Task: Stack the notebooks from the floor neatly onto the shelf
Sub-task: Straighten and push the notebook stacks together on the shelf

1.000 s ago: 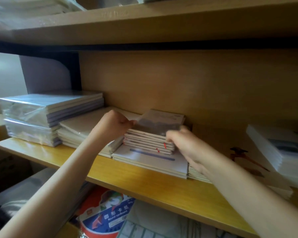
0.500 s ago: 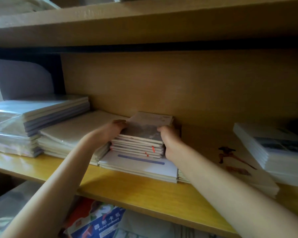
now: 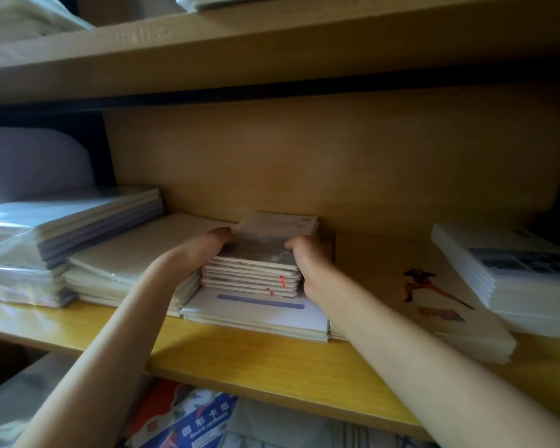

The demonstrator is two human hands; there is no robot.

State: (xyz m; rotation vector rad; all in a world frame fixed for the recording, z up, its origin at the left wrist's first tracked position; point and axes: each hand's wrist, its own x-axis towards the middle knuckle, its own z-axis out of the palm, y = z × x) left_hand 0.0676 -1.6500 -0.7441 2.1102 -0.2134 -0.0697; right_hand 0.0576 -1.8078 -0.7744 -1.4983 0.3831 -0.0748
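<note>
The notebook stack [image 3: 256, 273] is still gripped at 9 o'clock by the left hand [image 3: 201, 253]; the right hand [image 3: 311, 266] has been shifted to grip it at 3 o'clock

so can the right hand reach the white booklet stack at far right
Probably yes: the right hand grips the grey-topped notebook pile, but only a low cream pile lies before the white booklet stack.

A: What's btwn the hands?
B: Notebook stack [image 3: 259, 273]. Left hand [image 3: 204, 253] on its left side, right hand [image 3: 311, 266] on its right. It sits on a wider pad [image 3: 256, 313], on the shelf [image 3: 240, 360].
A: Either side of the grip?
B: Left: flat pile [image 3: 136, 253], then wrapped packs [image 3: 62, 227]. Right: low pile [image 3: 427, 286], then tall pile [image 3: 505, 273]. Under the shelf: cardboard pack [image 3: 204, 421].
</note>
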